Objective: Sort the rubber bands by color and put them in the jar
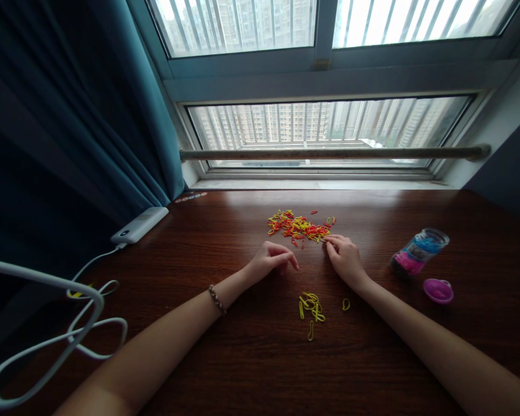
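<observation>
A mixed pile of small red and yellow rubber bands (pixel 301 227) lies on the brown table. At its near right edge is my right hand (pixel 345 260), its fingers stretched out and fingertips touching the bands there. My left hand (pixel 275 260) hovers just in front of the pile, fingers loosely bent and apart, holding nothing. Nearer to me is a smaller group of yellow rubber bands (pixel 312 306). One yellow rubber band (pixel 345 304) lies apart to its right, below my right wrist. A beaded bracelet (pixel 216 299) circles my left wrist.
On the right, a clear jar (pixel 419 253) with blue, pink and dark contents leans at a tilt, with a purple lid (pixel 438 290) near it. A white power bank (pixel 140 225) and white cable (pixel 86 323) lie left. Behind the table are a window, metal rail (pixel 329 153) and blue curtain (pixel 125 115).
</observation>
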`<state>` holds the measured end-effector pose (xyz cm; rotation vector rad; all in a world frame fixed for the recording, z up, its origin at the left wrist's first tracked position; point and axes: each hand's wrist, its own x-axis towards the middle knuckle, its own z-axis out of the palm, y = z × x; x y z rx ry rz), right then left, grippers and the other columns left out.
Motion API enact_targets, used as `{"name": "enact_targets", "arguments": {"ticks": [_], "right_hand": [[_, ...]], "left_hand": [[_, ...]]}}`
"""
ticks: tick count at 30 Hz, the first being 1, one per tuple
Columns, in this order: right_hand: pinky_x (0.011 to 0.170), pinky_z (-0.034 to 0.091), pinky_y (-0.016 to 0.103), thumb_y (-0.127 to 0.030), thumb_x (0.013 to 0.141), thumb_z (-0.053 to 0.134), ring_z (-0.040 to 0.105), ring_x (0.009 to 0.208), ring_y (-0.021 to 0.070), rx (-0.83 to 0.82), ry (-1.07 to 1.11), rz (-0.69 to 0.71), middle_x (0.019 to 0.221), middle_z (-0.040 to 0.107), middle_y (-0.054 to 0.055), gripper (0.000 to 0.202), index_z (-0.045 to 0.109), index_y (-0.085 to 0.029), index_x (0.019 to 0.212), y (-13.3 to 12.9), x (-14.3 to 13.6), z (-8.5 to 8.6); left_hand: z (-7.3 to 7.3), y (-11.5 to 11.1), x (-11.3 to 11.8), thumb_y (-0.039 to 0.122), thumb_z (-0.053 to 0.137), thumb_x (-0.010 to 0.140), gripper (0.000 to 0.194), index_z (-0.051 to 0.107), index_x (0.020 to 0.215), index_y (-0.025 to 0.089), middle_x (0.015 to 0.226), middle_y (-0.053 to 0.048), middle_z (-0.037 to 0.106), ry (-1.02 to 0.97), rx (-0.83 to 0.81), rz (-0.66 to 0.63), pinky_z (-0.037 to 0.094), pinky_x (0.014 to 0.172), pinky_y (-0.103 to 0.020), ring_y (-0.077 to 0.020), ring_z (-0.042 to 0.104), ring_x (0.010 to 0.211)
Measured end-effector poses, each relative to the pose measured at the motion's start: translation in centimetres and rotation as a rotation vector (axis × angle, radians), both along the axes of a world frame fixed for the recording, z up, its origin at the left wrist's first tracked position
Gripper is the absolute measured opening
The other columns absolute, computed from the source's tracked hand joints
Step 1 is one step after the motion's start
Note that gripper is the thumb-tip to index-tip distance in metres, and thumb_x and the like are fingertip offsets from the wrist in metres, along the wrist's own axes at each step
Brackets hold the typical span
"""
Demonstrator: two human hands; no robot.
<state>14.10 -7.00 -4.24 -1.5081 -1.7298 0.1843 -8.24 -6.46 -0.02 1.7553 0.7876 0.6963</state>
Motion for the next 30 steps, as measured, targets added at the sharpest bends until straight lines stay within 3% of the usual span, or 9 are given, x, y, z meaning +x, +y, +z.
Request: {"name": "enact_targets", "arguments": {"ticks": [4, 7, 11, 13, 17, 19, 25, 30], "right_hand": [[0.086, 0.04, 0.036, -0.018, 0.078, 0.044, 0.051, 0.091, 0.0215, 0.001, -0.074, 0.065, 0.098, 0.064, 0.007, 0.025, 0.068, -0.017, 0.087, 0.2, -0.1, -0.4], [0.085, 0.04, 0.037, -0.019, 0.078, 0.044, 0.05, 0.09, 0.0218, 0.016, -0.047, 0.09, 0.097, 0.064, 0.007, 0.025, 0.068, -0.018, 0.087, 0.1, -0.1, -0.3], [0.082, 0.041, 0.036, -0.022, 0.077, 0.047, 0.053, 0.089, 0.0213, 0.082, 0.158, 0.121, 0.092, 0.065, 0.008, 0.023, 0.068, -0.018, 0.084, -0.7, -0.2, 1.2], [0.076, 0.043, 0.033, -0.024, 0.077, 0.048, 0.056, 0.083, 0.0195, 0.042, 0.316, 0.233, 0.086, 0.066, 0.007, 0.021, 0.068, -0.018, 0.078, -1.3, -0.3, 2.1], [0.053, 0.041, 0.025, -0.032, 0.08, 0.045, 0.055, 0.055, 0.0135, -0.3, 0.514, 0.596, 0.061, 0.064, 0.004, 0.032, 0.066, -0.015, 0.062, -2.1, -0.4, 2.9], [0.046, 0.037, 0.023, -0.037, 0.08, 0.044, 0.051, 0.047, 0.0113, -0.416, 0.554, 0.666, 0.058, 0.064, 0.005, 0.036, 0.066, -0.014, 0.063, -2.3, -0.5, 3.0], [0.043, 0.035, 0.023, -0.043, 0.083, 0.039, 0.05, 0.042, 0.0106, -0.372, 0.619, 0.535, 0.061, 0.066, 0.006, 0.041, 0.065, -0.013, 0.073, -2.0, -0.7, 2.8], [0.063, 0.042, 0.028, -0.039, 0.084, 0.038, 0.057, 0.066, 0.0163, -0.053, 0.324, 0.134, 0.076, 0.067, 0.006, 0.036, 0.066, -0.018, 0.075, -1.1, -0.2, 1.8]], "left_hand": [[-0.8, 2.2, -1.2, 0.036, 0.044, 0.082, 0.034, 0.064, 0.067, 0.012, 0.063, -0.003, 0.063, 0.107, 0.344, 0.465, 0.039, 0.052, -0.022, -0.0103, 0.05, 0.052], [-1.6, 4.3, -2.9, 0.032, 0.046, 0.08, 0.027, 0.066, 0.071, 0.016, 0.074, -0.004, 0.066, 0.303, 0.607, 0.648, 0.043, 0.069, -0.027, -0.0157, 0.056, 0.071], [-2.6, 5.9, -4.1, 0.027, 0.047, 0.08, 0.023, 0.068, 0.077, 0.018, 0.085, -0.003, 0.067, 0.421, 0.683, 0.603, 0.043, 0.08, -0.03, -0.0181, 0.057, 0.085], [-2.9, 6.0, -4.1, 0.026, 0.047, 0.08, 0.022, 0.068, 0.079, 0.019, 0.087, -0.003, 0.067, 0.434, 0.689, 0.55, 0.044, 0.081, -0.03, -0.0177, 0.058, 0.086], [-3.1, 5.8, -3.8, 0.025, 0.046, 0.08, 0.023, 0.069, 0.08, 0.02, 0.089, -0.003, 0.067, 0.448, 0.71, 0.476, 0.044, 0.083, -0.031, -0.0173, 0.058, 0.088], [-3.1, 5.8, -3.8, 0.025, 0.046, 0.081, 0.023, 0.069, 0.08, 0.02, 0.089, -0.003, 0.067, 0.459, 0.714, 0.463, 0.044, 0.083, -0.031, -0.0174, 0.058, 0.087], [-3.3, 6.0, -3.9, 0.026, 0.046, 0.081, 0.023, 0.069, 0.08, 0.019, 0.087, -0.004, 0.066, 0.45, 0.721, 0.464, 0.045, 0.081, -0.032, -0.0178, 0.057, 0.086], [-2.4, 5.3, -3.5, 0.026, 0.047, 0.081, 0.022, 0.068, 0.082, 0.017, 0.087, -0.006, 0.065, 0.301, 0.703, 0.53, 0.045, 0.082, -0.033, -0.0183, 0.057, 0.086]]}}
